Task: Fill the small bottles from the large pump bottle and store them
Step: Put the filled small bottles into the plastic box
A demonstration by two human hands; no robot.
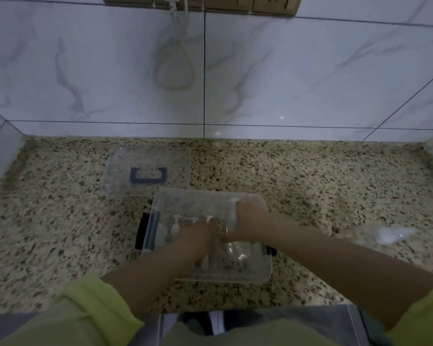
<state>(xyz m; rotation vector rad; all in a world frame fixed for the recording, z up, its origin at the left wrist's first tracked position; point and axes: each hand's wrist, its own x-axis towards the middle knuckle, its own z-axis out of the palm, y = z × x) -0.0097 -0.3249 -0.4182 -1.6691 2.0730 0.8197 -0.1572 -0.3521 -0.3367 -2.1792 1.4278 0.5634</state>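
A clear storage box (pixel 263 275) stands on the speckled counter with both my hands inside it. Two small white pump bottles (pixel 174 227) lie along its left side. My left hand (pixel 198 234) curls over another small bottle (pixel 208 218), whose pump head shows at my fingertips. My right hand (pixel 249 221) grips a larger clear pump bottle (pixel 236 248); its white pump head pointing toward the box's far wall. The picture is blurred, so the finger positions are hard to read.
The box's clear lid (pixel 145 168), with a grey-blue handle, lies flat behind the box to the left. A crumpled clear plastic bag (pixel 385 234) sits on the counter to the right. A marble-tiled wall (pixel 310 71) backs the counter, with a white cable (pixel 175 68) hanging down it.
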